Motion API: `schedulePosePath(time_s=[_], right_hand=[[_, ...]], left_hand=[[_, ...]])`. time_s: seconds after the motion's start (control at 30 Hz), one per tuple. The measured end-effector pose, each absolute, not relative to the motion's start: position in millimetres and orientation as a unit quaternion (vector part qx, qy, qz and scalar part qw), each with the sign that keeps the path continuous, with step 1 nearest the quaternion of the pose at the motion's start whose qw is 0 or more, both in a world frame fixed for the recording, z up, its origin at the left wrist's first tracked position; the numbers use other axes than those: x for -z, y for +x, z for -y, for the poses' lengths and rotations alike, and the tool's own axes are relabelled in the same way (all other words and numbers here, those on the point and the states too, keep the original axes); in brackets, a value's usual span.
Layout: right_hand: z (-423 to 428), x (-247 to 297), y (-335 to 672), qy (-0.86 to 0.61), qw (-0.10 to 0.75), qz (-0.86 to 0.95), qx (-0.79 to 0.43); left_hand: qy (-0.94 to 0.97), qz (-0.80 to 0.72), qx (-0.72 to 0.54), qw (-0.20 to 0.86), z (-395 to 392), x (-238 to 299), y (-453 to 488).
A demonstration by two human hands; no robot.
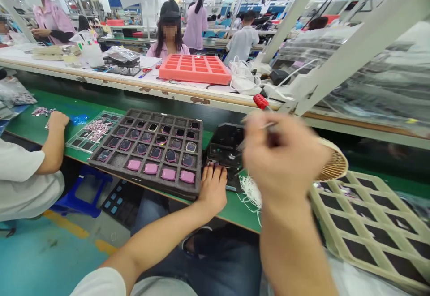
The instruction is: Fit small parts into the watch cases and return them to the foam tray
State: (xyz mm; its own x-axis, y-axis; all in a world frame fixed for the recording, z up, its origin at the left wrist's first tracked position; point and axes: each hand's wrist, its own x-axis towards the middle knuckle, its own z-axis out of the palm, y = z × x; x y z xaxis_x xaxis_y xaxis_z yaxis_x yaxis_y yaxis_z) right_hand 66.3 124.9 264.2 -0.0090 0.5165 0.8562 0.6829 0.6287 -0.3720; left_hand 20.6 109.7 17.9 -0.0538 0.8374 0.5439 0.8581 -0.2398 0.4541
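Note:
My left hand (213,187) rests at the front of a black bench fixture (225,143), fingers stretched forward and fairly flat. What lies under its fingertips is hidden. Raised close to the camera, my right hand (284,157) is smeared by motion and looks closed. A metal rod with a red ribbed end (260,101) sticks up from behind its fingers; the rod's lower part is hidden. Left of the fixture lies a dark grey foam tray (116,158) with several purple-framed watch bodies (155,152) and a front row of pink pieces (151,168).
A cream compartment tray (364,217) and a woven fan-like piece (332,161) are on the right. White cord (250,190) lies by the fixture. A co-worker's hand (58,119) is beside small parts at left. An orange tray (195,68) sits on the shelf.

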Motion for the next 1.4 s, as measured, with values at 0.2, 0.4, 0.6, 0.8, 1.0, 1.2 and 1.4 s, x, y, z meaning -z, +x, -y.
schedulePosePath(time_s=[0.2, 0.4, 0.6, 0.8, 1.0, 1.2, 1.4], right_hand=[[-249.4, -292.1, 112.5, -0.510, 0.426, 0.747, -0.018], [-231.3, -274.8, 111.8, -0.422, 0.489, 0.762, -0.045], [-137.6, -216.1, 116.1, -0.340, 0.644, 0.684, -0.038], [-122.2, -155.8, 112.7, -0.346, 0.649, 0.671, -0.094], [-99.6, -153.1, 126.7, -0.410, 0.710, 0.549, -0.165], [-64.4, -98.6, 143.4, -0.378, 0.663, 0.351, -0.542], [-35.3, -57.6, 154.7, -0.404, 0.585, 0.271, -0.649]], left_hand=[[-0.718, 0.595, 0.362, -0.003, -104.5, -20.7, 17.7], [-0.719, 0.582, 0.379, -0.015, -96.8, -26.6, 18.1], [-0.781, 0.483, 0.394, -0.046, -16.1, -50.9, -4.7], [-0.658, 0.685, 0.308, 0.058, -38.8, -107.5, -65.9], [-0.664, 0.717, 0.213, 0.000, -102.1, -127.6, -94.6], [-0.645, 0.710, 0.261, -0.110, -116.2, -123.2, -103.1], [-0.593, 0.632, 0.393, -0.307, -119.8, -129.3, -144.3]])
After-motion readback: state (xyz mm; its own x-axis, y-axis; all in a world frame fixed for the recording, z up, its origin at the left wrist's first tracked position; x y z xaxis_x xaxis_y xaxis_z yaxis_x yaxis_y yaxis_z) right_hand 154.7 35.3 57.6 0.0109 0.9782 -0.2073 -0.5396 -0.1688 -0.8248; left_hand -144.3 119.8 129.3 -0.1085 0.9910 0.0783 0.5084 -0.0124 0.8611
